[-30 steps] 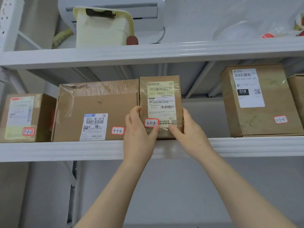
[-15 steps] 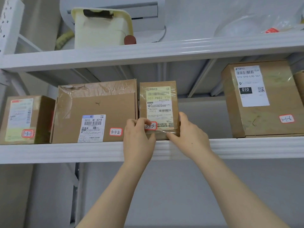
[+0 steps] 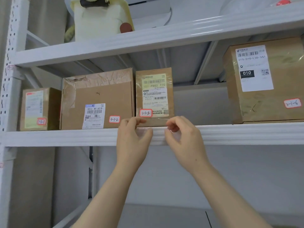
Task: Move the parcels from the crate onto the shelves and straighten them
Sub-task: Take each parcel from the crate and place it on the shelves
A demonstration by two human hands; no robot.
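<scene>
Slim parcel (image 3: pixel 154 96) marked 3-1-3 stands upright on the mid shelf (image 3: pixel 246 134), label facing out. Its L side is just beside the wide parcel (image 3: pixel 98 99) tagged 3-1-2, w/ a gap on its R before the big parcel (image 3: pixel 263 83) tagged 3-1-6. The person's left hand (image 3: pixel 131 139) and right hand (image 3: pixel 182 139) sit at the shelf lip under the slim parcel's two lower corners. Fingers are loosely curled and clamped on nothing. L fingertips prob. brush the box's bottom edge, but the view is too poor to be sure. Crate not in view.

Step in hand, by the look: final squaring of this parcel. To do it well:
- Put flat fingertips on both lower corners and push lightly & equally, so the front face comes parallel w/ the shelf lip and flush w/ 3-1-2's face.
- Push low, not high: the box is tall & narrow, so a top nudge could tip it back.
- Leave the sticker readable and the L side snug to its neighbour w/o shoving it.
- Check it stands w/o rocking before reaching for another.
</scene>
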